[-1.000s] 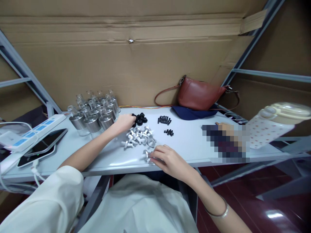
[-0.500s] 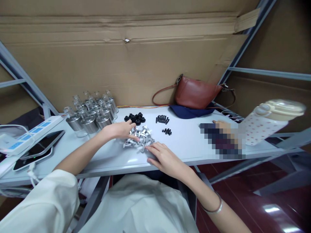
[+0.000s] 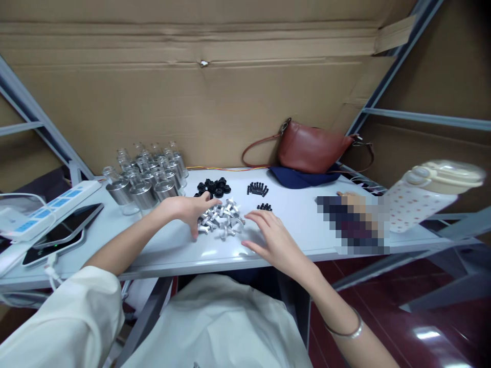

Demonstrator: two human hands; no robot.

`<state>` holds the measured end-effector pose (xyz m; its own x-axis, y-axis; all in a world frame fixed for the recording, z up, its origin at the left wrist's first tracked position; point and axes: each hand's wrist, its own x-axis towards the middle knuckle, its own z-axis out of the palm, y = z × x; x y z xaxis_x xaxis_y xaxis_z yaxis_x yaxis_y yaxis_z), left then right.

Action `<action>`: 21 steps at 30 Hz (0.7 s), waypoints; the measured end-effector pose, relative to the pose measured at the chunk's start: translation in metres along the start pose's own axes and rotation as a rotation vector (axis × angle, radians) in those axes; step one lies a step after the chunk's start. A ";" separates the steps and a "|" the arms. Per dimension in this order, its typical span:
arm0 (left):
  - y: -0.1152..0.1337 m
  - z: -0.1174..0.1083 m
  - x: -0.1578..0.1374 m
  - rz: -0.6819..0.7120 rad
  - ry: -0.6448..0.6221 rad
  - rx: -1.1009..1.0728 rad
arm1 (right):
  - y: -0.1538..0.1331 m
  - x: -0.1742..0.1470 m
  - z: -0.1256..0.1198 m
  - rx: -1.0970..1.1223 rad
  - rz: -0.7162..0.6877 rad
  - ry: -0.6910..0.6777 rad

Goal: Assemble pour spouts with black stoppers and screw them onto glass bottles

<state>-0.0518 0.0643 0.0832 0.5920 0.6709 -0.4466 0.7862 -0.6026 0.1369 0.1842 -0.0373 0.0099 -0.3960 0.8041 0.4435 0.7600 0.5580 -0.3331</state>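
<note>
A loose pile of small silvery-white parts with discs and stems (image 3: 226, 220) lies on the white table between my two hands. At its left edge is my left hand (image 3: 194, 208), thumb and fingers spread apart around that side. My right hand (image 3: 270, 235) is at the pile's right side, fingers apart and holding nothing. Just behind the pile sit black round caps (image 3: 218, 191), partly behind my left fingertips. To their right are a row of short black tubes (image 3: 258, 189) and a cluster of smaller black pieces (image 3: 264, 207), partly hidden by my right hand.
Several glass bottles with metal sleeves (image 3: 143, 194) stand at the left. A power strip (image 3: 53, 209) and a phone-like device (image 3: 72, 225) lie further left. Behind are a brown handbag (image 3: 312, 148) and a navy cloth (image 3: 303, 178); a dotted drink bottle (image 3: 414, 202) stands right.
My right hand has drawn back to the right, away from the pile. My left hand has shifted slightly left, its thumb swinging down to the pile's left edge.
</note>
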 end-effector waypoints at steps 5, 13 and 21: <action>0.006 0.002 0.002 0.011 0.013 -0.026 | 0.007 0.001 0.020 -0.031 0.084 -0.094; 0.006 0.002 -0.001 0.022 0.091 0.011 | -0.002 0.007 0.033 -0.030 0.137 -0.198; 0.012 -0.001 -0.009 -0.002 0.104 0.153 | -0.008 0.012 0.038 -0.008 0.180 -0.070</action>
<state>-0.0478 0.0516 0.0895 0.6121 0.7081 -0.3521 0.7556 -0.6550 -0.0038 0.1539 -0.0241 -0.0134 -0.2879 0.9032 0.3183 0.8258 0.4024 -0.3950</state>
